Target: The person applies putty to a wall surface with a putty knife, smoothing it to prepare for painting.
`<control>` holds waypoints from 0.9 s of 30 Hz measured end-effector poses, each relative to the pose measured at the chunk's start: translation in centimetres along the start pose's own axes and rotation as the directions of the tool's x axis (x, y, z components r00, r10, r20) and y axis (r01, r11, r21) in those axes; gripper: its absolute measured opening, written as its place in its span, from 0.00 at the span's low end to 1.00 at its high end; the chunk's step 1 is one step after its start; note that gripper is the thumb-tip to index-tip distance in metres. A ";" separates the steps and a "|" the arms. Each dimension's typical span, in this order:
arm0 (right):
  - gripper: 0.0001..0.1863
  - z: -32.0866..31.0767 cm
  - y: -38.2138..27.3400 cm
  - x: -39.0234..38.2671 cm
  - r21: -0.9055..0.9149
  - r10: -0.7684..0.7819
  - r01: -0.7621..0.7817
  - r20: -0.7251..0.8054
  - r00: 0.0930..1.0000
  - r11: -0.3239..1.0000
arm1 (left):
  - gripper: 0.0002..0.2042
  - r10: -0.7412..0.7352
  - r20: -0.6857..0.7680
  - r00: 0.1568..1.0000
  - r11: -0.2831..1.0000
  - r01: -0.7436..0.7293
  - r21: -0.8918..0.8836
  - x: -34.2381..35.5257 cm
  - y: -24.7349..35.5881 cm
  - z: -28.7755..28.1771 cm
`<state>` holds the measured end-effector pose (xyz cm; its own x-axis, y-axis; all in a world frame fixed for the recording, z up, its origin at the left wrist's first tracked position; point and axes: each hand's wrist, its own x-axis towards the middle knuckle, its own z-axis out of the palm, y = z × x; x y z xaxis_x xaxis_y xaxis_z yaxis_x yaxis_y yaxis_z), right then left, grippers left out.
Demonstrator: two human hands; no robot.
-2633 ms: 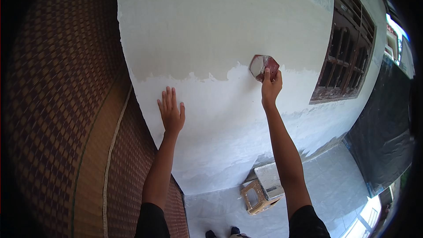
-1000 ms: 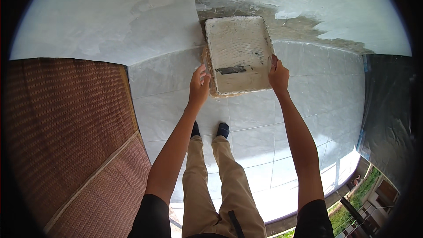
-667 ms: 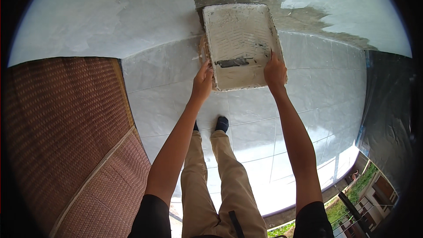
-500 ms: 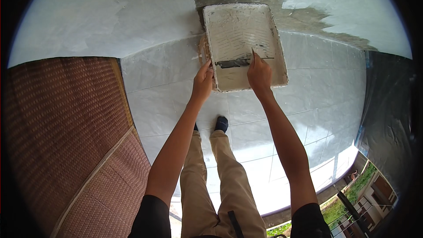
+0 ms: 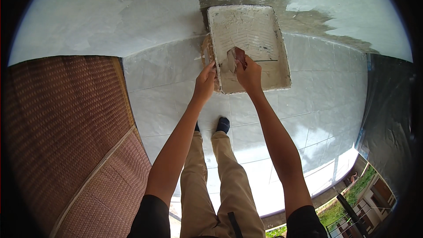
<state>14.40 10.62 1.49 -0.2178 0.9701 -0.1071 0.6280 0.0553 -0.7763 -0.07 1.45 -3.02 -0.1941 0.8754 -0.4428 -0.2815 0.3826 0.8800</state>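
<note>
A cream-smeared paint tray (image 5: 282, 44) sits on a worn tan stool (image 5: 205, 48) against the wall. My left hand (image 5: 205, 79) is closed on the tray's left rim. My right hand (image 5: 249, 72) grips a reddish-brown flat scraper (image 5: 234, 56), coated with pale paste, down inside the lower left of the tray. A thin dark streak shows in the tray to the right of the scraper. Both forearms come up from the lower edge, either side of my legs.
A patchy white wall (image 5: 110, 13) rises behind the tray. Grey tiles (image 5: 317, 92) form the floor. A brown woven mat (image 5: 66, 123) lines the left, dark plastic sheeting (image 5: 387, 105) hangs on the right, and grass (image 5: 335, 216) and a railing lie beyond the floor's edge.
My view has turned from wall to tray. My left hand left the wall and gripped the rim. The scraper came down into the tray and slid leftward; the wide dark streak there is now mostly gone.
</note>
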 end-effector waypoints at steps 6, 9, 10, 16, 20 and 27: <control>0.11 -1.5 1.7 0.8 -0.054 0.097 -0.098 -0.013 0.995 0.994 | 0.22 0.015 0.020 1.000 0.999 -0.014 -0.041 0.0 0.3 0.0; 0.13 -1.6 2.0 1.0 -0.021 0.185 -0.185 0.036 0.982 0.983 | 0.22 -0.007 0.025 1.000 0.998 0.009 -0.064 -0.3 0.7 0.3; 0.13 -1.6 1.6 1.0 0.014 0.229 -0.230 0.071 0.971 0.973 | 0.22 -0.008 0.024 1.000 0.998 0.010 -0.061 -0.4 0.8 0.1; 0.13 0.1 0.5 0.4 0.019 0.198 -0.201 0.092 0.976 0.979 | 0.22 0.017 0.014 1.000 0.996 -0.016 -0.085 -0.6 1.4 0.5; 0.13 0.6 -0.2 0.5 0.085 0.189 -0.199 0.113 0.976 0.976 | 0.21 -0.040 -0.003 0.999 0.996 0.039 -0.074 -0.5 1.6 0.6; 0.12 -0.9 -1.1 0.7 0.004 0.107 -0.107 0.020 0.994 0.994 | 0.22 -0.050 0.009 0.999 0.997 0.050 -0.065 -0.6 1.6 0.2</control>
<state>14.21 11.46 2.80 -0.1646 0.9655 -0.2018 0.6449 -0.0495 -0.7627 -0.20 1.56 -1.30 -0.1715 0.8578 -0.4845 -0.3517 0.4061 0.8434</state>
